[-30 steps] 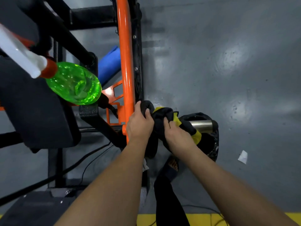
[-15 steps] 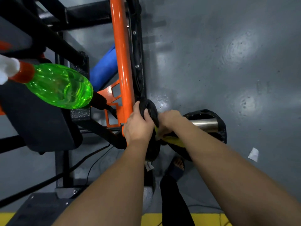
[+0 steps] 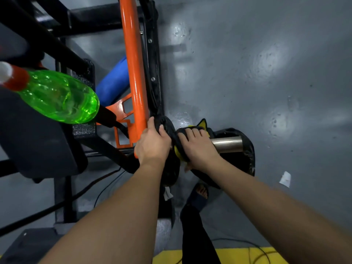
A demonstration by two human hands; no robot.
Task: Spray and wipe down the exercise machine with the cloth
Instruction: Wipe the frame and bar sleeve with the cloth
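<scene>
The exercise machine has an orange upright bar (image 3: 134,73) on a black frame, with a steel sleeve (image 3: 227,144) sticking out to the right. My left hand (image 3: 152,145) grips a black weight plate (image 3: 168,128) beside the orange bar. My right hand (image 3: 198,149) holds the black and yellow cloth (image 3: 202,125) wrapped over the inner end of the steel sleeve. A green spray bottle (image 3: 57,96) with a red collar lies on the black seat pad (image 3: 38,145) at the left.
A blue foam roller (image 3: 114,82) lies behind the orange bar. A second black plate (image 3: 245,149) sits under the sleeve's end. My sandalled foot (image 3: 198,197) stands below. Cables (image 3: 106,185) cross the grey floor, a paper scrap (image 3: 285,179) lies right, and a yellow line (image 3: 219,256) runs along the bottom.
My right hand has moved with the cloth from beside the plate onto the steel sleeve, its fingers now laid over the top. My left hand stays on the plate.
</scene>
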